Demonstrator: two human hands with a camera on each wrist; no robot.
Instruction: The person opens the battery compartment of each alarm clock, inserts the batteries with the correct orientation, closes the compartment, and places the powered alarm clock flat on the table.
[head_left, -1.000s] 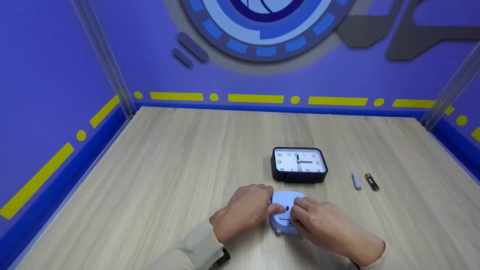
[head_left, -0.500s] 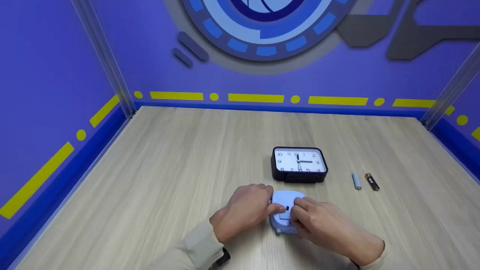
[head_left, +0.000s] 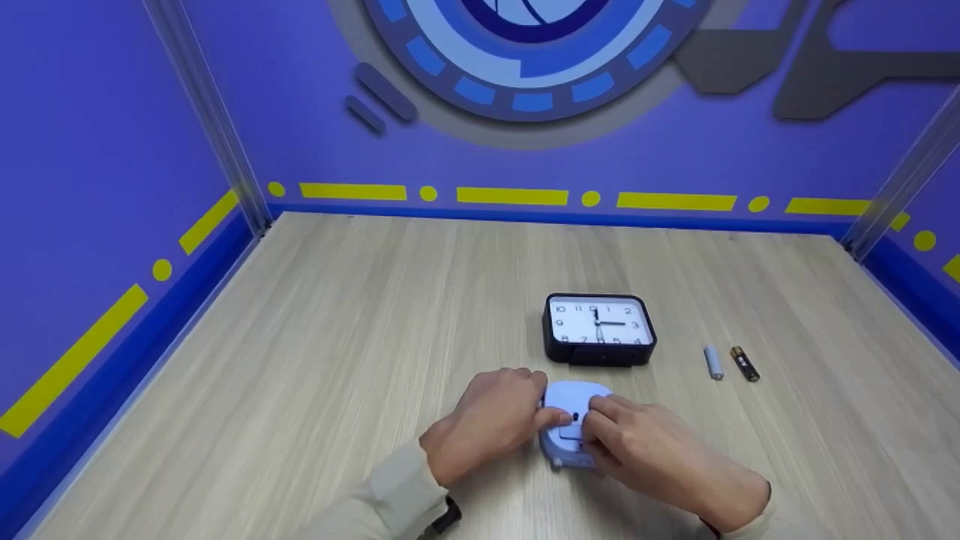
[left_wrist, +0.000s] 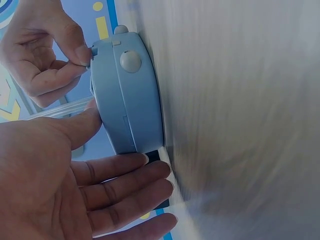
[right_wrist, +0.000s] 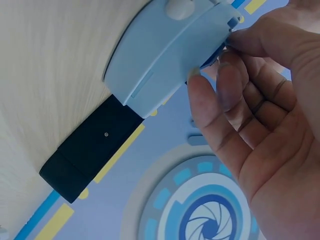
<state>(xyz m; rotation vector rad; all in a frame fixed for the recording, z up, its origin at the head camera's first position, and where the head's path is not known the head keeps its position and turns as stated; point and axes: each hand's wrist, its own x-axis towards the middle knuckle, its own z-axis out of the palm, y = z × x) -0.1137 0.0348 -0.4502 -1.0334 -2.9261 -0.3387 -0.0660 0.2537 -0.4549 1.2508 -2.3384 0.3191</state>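
While nothing visibly shifts, my left grip (head_left: 487,424), fingers spread, steadies the blue clock (head_left: 568,394); my right grip (head_left: 646,448) pinches at it, seemingly mid-step

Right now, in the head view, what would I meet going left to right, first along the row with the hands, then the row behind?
Hand row: left hand → light blue device → right hand. Row behind: black clock → pale battery → dark battery.
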